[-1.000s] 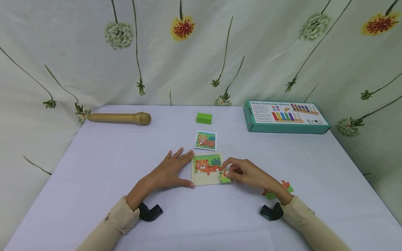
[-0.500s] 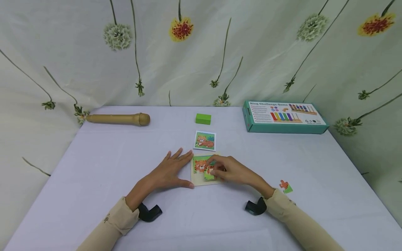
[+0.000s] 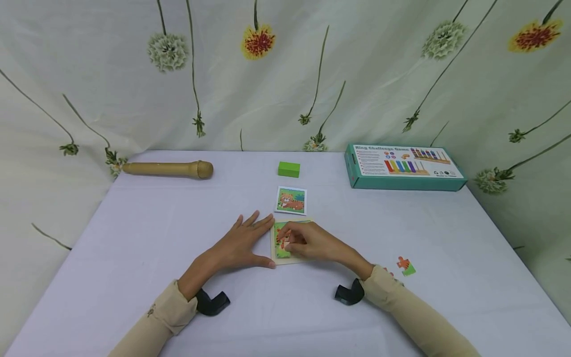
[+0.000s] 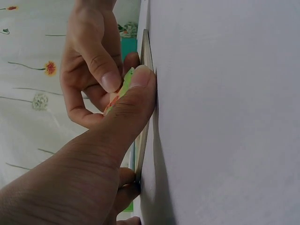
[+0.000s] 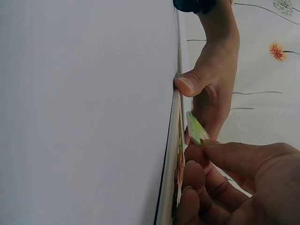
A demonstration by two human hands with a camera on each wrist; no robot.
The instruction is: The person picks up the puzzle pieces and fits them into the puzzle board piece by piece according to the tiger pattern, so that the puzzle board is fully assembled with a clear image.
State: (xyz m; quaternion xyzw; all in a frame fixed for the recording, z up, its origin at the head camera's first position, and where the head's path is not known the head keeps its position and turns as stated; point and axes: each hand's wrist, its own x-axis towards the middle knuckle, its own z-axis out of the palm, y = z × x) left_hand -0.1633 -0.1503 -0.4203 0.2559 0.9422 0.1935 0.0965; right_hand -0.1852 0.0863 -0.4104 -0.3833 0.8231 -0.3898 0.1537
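Observation:
A pale wooden jigsaw board (image 3: 292, 261) lies in the middle of the table in the head view, with a tiger picture partly assembled in it. My left hand (image 3: 241, 243) is spread along the board's left side, thumb and fingers at its edge. Between thumb and fingers, my right hand (image 3: 318, 242) pinches a green and orange puzzle piece (image 3: 282, 250) over the left part of the board. In the right wrist view that puzzle piece (image 5: 197, 128) is tilted above the board's surface. The right hand hides much of the assembled picture.
A tiger picture card (image 3: 292, 200) lies just beyond the board, a green block (image 3: 289, 169) behind it. One loose puzzle piece (image 3: 406, 266) lies at right; another peeks out beside the right sleeve. A teal game box (image 3: 406, 167) and a tan microphone-shaped stick (image 3: 167, 169) stand at the back.
My right hand has carried the puzzle piece leftward, from the board's right edge across to its left part. The left hand has kept its place.

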